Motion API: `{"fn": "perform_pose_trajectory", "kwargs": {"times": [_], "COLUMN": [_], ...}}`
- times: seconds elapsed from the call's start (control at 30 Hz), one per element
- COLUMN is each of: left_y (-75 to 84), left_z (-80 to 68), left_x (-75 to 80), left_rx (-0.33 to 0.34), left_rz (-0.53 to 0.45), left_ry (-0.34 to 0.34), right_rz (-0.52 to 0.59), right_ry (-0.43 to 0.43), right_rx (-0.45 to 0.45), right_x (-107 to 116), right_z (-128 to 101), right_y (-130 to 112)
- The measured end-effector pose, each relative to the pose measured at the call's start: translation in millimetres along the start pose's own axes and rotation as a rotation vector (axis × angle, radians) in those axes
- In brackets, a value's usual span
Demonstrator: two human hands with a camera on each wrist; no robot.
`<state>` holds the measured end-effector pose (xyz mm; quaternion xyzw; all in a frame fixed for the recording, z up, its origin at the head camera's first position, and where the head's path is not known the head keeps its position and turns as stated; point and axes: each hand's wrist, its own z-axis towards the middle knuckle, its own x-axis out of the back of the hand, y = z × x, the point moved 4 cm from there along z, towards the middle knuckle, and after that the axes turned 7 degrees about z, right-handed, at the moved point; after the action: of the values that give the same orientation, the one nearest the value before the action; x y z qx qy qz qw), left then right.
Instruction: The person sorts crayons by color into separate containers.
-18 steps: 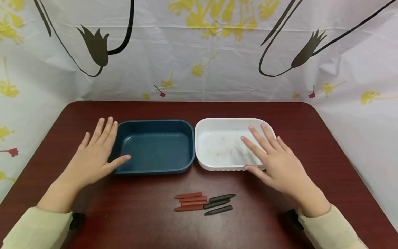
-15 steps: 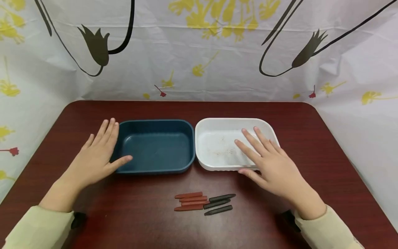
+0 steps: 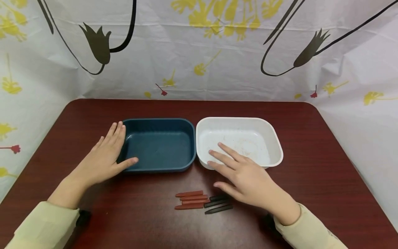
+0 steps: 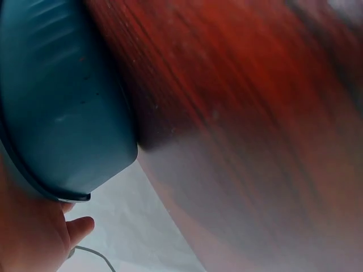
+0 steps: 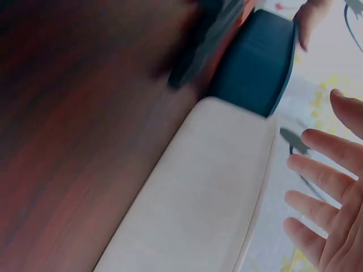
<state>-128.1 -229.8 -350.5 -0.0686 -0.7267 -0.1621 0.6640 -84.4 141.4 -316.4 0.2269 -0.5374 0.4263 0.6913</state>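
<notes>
I see my right hand (image 3: 248, 180) low and right of centre in the head view, fingers straight and spread, holding nothing; its thumb hangs just above the black crayons (image 3: 218, 204), whose right ends it partly hides. The red crayons (image 3: 189, 200) lie just left of those, side by side on the counter (image 3: 311, 166). My fingertips (image 3: 214, 152) reach over the near rim of the white tray (image 3: 273, 138). My left hand (image 3: 104, 159), left of centre, lies flat and relaxed against the left wall of the blue tray (image 3: 158, 145).
</notes>
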Motion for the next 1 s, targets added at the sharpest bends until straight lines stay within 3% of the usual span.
{"fn": "perform_pose_trajectory", "kwargs": {"times": [0.53, 1.0], "left_y": [0.9, 1.5], "left_z": [1.5, 2.6], "left_x": [-4.2, -1.9], "left_rx": [0.013, 0.044], "left_rz": [-0.035, -0.009], "left_ry": [0.012, -0.035], "right_rz": [0.173, 0.191], "right_ry": [-0.089, -0.346], "right_rx": [0.22, 0.089], "right_x": [-28.2, -53.9], "right_z": [23.6, 43.4], "right_y": [-33.0, -30.6]}}
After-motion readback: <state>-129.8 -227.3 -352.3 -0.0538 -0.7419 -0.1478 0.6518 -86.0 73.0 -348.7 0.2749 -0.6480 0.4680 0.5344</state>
